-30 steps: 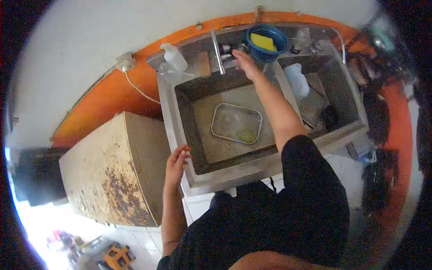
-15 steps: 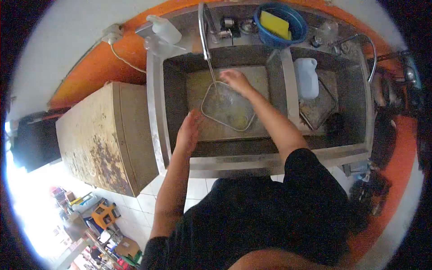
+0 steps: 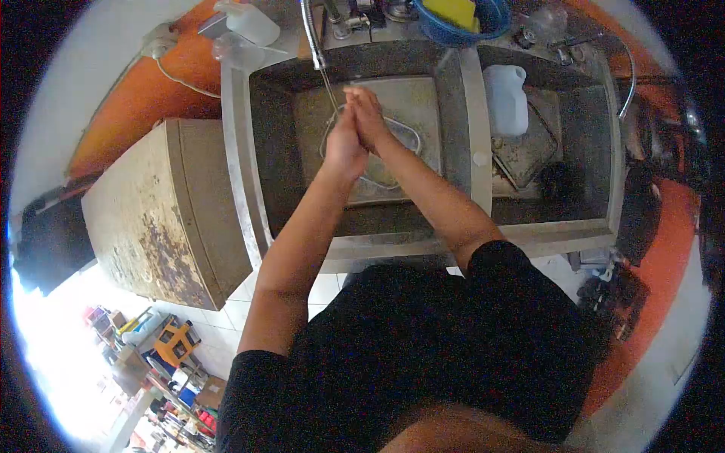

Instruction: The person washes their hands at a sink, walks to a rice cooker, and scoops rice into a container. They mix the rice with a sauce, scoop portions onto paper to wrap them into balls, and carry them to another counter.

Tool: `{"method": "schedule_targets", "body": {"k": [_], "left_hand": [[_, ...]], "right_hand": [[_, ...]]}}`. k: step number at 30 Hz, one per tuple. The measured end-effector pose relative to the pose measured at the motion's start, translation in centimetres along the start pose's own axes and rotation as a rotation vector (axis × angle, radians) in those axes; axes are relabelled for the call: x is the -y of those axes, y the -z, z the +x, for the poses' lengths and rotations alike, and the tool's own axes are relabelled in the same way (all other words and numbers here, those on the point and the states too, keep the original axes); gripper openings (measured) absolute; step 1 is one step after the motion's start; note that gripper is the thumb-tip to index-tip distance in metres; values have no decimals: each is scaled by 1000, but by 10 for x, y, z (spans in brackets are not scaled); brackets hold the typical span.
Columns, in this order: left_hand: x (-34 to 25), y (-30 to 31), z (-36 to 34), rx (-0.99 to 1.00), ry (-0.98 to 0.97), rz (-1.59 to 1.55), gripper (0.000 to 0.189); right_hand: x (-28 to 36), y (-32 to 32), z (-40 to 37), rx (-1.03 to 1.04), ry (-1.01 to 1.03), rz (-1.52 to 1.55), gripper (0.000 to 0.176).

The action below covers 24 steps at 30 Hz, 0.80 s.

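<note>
My left hand [image 3: 347, 149] and my right hand [image 3: 368, 119] are pressed palm to palm over the left sink basin [image 3: 415, 90]. Their fingers look stretched out and lie along each other, and no object shows between them. Just left of the fingertips, a thin stream of water runs from the metal faucet [image 3: 311, 38]. Beneath my hands a clear rectangular container [image 3: 411, 137] with a pale rim rests on the basin floor, partly covered by hands and wrists.
In the right basin are a translucent plastic jug [image 3: 506, 102], a dirty flat tray [image 3: 540, 124] and a dark lump [image 3: 555, 180]. A blue tub [image 3: 461, 30] with a yellow sponge [image 3: 451, 11] and a white bottle [image 3: 251, 24] stand behind. A stained cabinet [image 3: 143, 219] is at left.
My hands were apart over the container and have come together near the water stream. The view has shifted, so the sink sits higher in the frame.
</note>
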<state>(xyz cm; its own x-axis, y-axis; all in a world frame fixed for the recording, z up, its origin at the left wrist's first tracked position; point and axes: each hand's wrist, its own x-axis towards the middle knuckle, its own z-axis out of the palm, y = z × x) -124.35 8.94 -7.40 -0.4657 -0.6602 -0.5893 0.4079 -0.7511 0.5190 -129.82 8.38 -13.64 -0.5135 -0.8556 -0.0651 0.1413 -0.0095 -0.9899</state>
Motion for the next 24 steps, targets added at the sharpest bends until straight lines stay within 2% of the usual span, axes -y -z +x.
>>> {"method": "schedule_targets", "body": {"k": [1, 2, 3, 4, 5, 7, 8, 11, 12, 13, 15, 16, 17, 19, 20, 21, 23, 24], "left_hand": [[1, 8, 3, -4, 5, -2, 33], [-2, 24, 12, -37, -72, 130, 34], [-6, 40, 23, -67, -151, 263, 36], [-12, 55, 36, -46, -107, 162, 40], [-11, 49, 32, -39, -103, 168, 40], [-1, 31, 10, 13, 11, 148, 45], [17, 27, 1, 8, -83, 313, 46], [2, 17, -11, -38, -33, 245, 48], [0, 30, 0, -72, -94, 245, 48], [4, 42, 5, -69, -93, 251, 48], [1, 34, 2, -79, -14, 248, 47], [15, 43, 6, 15, -32, 297, 49], [12, 38, 0, 18, -40, 292, 49], [0, 20, -8, -98, 14, 265, 52], [-7, 25, -4, -172, -73, 358, 51], [-15, 33, 1, -160, -78, 365, 51], [-32, 48, 11, -132, -78, 330, 38], [-33, 52, 15, -119, -79, 307, 32]], "right_hand": [[-10, -3, -1, -53, -202, 116, 31], [-21, -14, -12, -56, -205, 114, 31], [-31, -31, -29, 21, -72, 51, 37], [-35, -39, -40, 95, 63, -11, 44], [-22, -34, -39, 86, 66, -11, 44], [16, -13, -32, 103, -328, 315, 55], [-3, 2, -15, 210, -352, 9, 59], [-30, -13, -24, 183, -343, 181, 62], [26, -9, -40, 316, -409, 138, 66], [11, -11, -41, 312, -406, 142, 66], [24, -14, -34, 267, -356, 243, 69], [30, -2, -25, 171, -822, 521, 68], [27, -4, -30, 176, -817, 514, 68], [18, -11, -32, 141, -460, 250, 64], [25, -7, -35, 375, -492, 162, 59], [35, -5, -41, 370, -479, 164, 59], [57, 2, -48, 497, -260, 114, 52], [76, 15, -35, 324, -36, -5, 47]]}}
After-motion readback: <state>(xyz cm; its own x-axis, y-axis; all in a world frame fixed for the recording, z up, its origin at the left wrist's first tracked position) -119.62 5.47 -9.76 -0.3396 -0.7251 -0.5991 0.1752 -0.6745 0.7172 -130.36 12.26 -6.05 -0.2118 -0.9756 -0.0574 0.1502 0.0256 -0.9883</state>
